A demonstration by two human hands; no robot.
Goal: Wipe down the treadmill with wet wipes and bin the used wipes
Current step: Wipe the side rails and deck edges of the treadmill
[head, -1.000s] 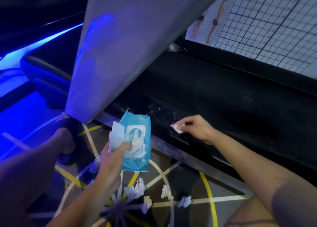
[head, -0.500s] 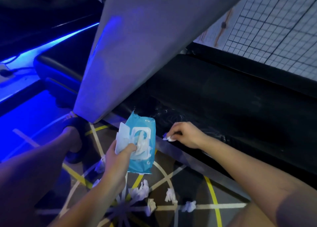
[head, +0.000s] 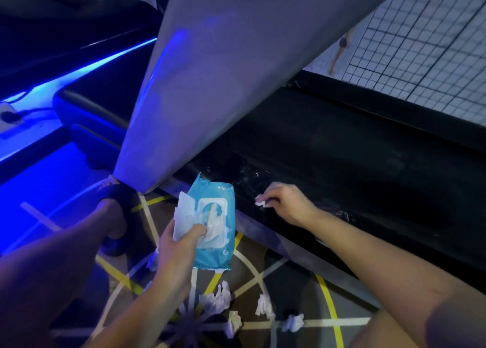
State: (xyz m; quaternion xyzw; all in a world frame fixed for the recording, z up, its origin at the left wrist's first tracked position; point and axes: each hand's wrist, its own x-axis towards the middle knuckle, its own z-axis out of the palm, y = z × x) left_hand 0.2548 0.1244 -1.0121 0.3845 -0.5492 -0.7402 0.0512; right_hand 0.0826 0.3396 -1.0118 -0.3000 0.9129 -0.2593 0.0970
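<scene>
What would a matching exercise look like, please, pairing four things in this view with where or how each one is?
Things
1. wet wipe pack
2. small wipe
3. crumpled wipes
4. lid flap of the pack

Place or state
a. lying on the patterned floor
b. gripped in the left hand
c. pinched by the right hand at the black treadmill
d. flipped open

Pairs: 1-b, 2-c, 3-a, 4-d
</scene>
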